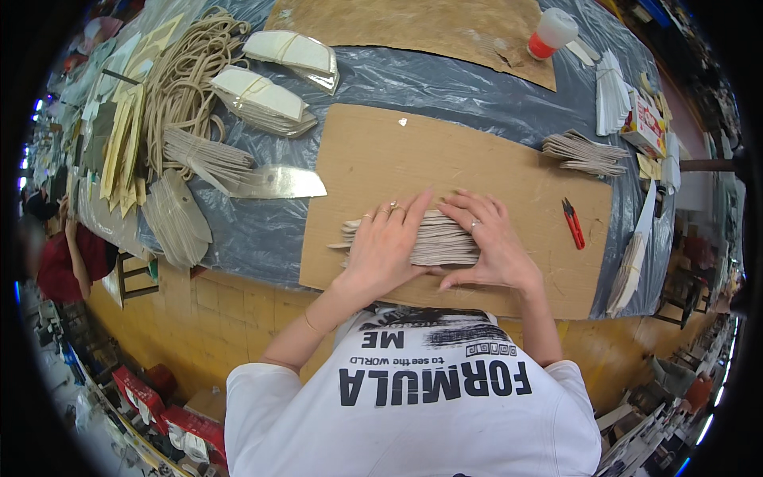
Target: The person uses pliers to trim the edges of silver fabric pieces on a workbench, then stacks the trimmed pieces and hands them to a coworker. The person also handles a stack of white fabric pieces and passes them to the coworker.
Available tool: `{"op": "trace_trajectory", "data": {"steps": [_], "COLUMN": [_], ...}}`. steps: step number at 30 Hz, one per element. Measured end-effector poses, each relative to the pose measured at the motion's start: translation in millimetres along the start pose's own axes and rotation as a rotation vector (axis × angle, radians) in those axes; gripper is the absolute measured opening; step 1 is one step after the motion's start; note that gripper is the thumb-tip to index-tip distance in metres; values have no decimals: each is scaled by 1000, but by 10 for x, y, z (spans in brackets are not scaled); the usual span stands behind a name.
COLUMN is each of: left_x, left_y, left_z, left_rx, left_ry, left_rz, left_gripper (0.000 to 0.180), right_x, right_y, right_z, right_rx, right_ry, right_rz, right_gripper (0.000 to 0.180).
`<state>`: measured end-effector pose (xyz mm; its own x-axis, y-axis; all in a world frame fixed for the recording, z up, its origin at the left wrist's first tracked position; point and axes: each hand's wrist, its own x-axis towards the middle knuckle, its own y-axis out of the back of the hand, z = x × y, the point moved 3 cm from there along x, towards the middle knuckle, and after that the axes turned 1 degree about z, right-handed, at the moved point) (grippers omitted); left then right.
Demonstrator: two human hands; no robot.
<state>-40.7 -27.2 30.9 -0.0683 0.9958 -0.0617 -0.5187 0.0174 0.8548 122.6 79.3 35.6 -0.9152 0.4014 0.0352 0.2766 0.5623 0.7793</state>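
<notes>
- Left hand [381, 242]: fingers spread narrow and flat, pressing down on the left half of a fanned stack of grey paper pieces [441, 238]; rings show on two fingers.
- Right hand [489, 242]: fingers laid flat over the stack's right end, thumb tucked along its near edge; the two hands meet over the middle.
- The stack lies near the centre of a brown cardboard sheet [366, 159], closer to its near edge than its far one.
- Open cardboard extends far and left of the hands; to the right, red snips [573, 222] lie well apart from the right hand.
- Both forearms rise from the near edge, elbows bent, wrists angled inward.
- Grey plastic sheeting [262, 230] covers the table beyond the cardboard; a second grey stack [584, 153] sits at the cardboard's far right corner.
</notes>
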Motion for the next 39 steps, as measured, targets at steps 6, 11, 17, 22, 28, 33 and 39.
{"op": "trace_trajectory", "data": {"steps": [6,11,17,22,28,33,39], "left_x": [-493,-595,-452,-335,-263,-205,-132], "left_y": [342,-102,-246,-155,-103,5,31], "left_z": [-462,-586,-378,-288,-416,-493,-436], "left_rx": [-125,-594,-391,-289,-618,-771,-854], "left_ry": [8,85,-8,9,-7,80,113], "left_rz": [365,594,368,333,209,107,48], "left_gripper": [106,100,86,70,56,48,43], "right_x": [92,81,14,1,9,-32,-150], "right_y": [-32,-87,12,34,56,48,-20], "right_z": [131,148,188,175,156,126,30], "right_rx": [108,148,213,49,-104,-163,-186], "right_ry": [-54,-26,-72,-37,125,150,121], "right_rz": [17,102,192,220,188,196,252], "right_gripper": [84,88,93,93,77,65,53]}}
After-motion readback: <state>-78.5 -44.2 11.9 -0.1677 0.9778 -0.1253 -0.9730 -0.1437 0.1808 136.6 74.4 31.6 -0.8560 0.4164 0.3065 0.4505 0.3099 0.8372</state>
